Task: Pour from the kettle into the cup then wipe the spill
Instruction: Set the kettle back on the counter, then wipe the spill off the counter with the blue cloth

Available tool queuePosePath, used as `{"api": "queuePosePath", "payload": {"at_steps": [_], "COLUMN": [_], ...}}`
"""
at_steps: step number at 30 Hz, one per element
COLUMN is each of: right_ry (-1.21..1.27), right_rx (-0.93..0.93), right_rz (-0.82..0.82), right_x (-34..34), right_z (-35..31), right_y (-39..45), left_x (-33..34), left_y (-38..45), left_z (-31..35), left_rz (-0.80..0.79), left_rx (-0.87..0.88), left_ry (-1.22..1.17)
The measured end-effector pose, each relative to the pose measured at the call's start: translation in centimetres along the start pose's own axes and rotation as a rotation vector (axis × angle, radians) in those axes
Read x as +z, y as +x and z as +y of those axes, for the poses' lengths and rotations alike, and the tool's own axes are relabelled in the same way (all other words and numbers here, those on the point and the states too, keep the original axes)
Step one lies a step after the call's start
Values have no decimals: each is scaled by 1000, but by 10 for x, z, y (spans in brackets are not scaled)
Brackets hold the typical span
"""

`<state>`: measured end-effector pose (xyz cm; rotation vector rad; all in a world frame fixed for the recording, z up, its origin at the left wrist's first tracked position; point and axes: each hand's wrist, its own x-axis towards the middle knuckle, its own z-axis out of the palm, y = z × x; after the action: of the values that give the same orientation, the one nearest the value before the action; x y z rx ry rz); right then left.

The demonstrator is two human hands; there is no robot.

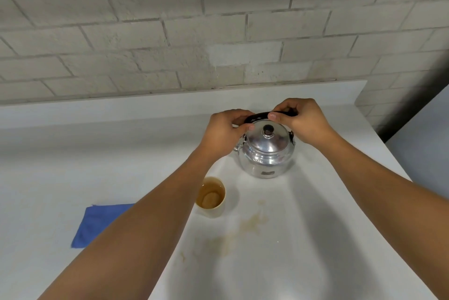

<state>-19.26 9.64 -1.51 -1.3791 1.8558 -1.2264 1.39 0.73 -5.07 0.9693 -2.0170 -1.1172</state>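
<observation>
A shiny metal kettle [266, 153] with a domed lid and a dark knob stands on the white counter [97, 158]. Its black handle [257, 116] is tilted toward the wall. My left hand [224, 133] grips the handle's left end and my right hand [302, 121] grips its right end. In front of the kettle, a cream cup [211, 196] holds brown liquid. A thin brown spill [250, 224] spreads over the counter to the right of the cup and nearer to me. A folded blue cloth [97, 223] lies at the left, partly hidden by my left forearm.
A pale brick wall [170, 32] rises behind the counter. The counter's right edge [379, 134] runs diagonally toward me, with a grey floor or surface beyond it.
</observation>
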Motion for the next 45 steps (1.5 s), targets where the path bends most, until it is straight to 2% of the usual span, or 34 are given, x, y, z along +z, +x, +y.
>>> {"api": "queuePosePath", "payload": {"at_steps": [11, 20, 28, 33, 37, 45], "right_ry": [16, -75, -167, -170, -136, -43], "right_rx": [24, 82, -52, -159, -188, -142], "right_rz": [-11, -66, -74, -155, -261, -336], "right_x": [6, 1, 4, 36, 78, 189], "right_z": [8, -2, -36, -67, -89, -100], "right_y": [9, 14, -3, -28, -53, -122], "left_x": [1, -6, -55, -99, -137, -209], "left_y": [9, 5, -42, -89, -127, -193], "left_z": [-8, -7, 2, 0, -10, -68], "left_rz": [-15, -49, 27, -9, -66, -151], "left_rx": [-12, -46, -75, -123, -121, -238], "left_ry": [57, 80, 144, 136, 230, 419]}}
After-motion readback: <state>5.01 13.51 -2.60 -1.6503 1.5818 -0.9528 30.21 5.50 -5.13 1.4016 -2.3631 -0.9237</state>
